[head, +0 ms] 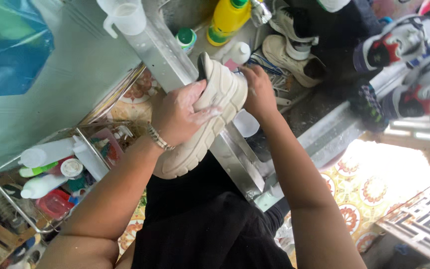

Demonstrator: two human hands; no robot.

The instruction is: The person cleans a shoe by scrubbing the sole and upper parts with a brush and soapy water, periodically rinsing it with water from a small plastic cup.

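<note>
While our left hand [177, 117] clamps the cream shoe [210, 119] across its side, fingers [207, 114] wrapped and soapy, the right hand [259, 92] presses on the toe end; we cannot tell whether its fingers are curled round anything. From the head view, the shoe sits tilted, sole outward, over the steel sink rim [167, 60], just above our lap. A yellow bottle [227, 20] stands in the sink beyond, with more shoes [294, 55] piled near it. A wire rack [51, 169] of bottles lies to our left. To scrub well, we judge the left grip should stay firm, bracing the shoe on the rim.
</note>
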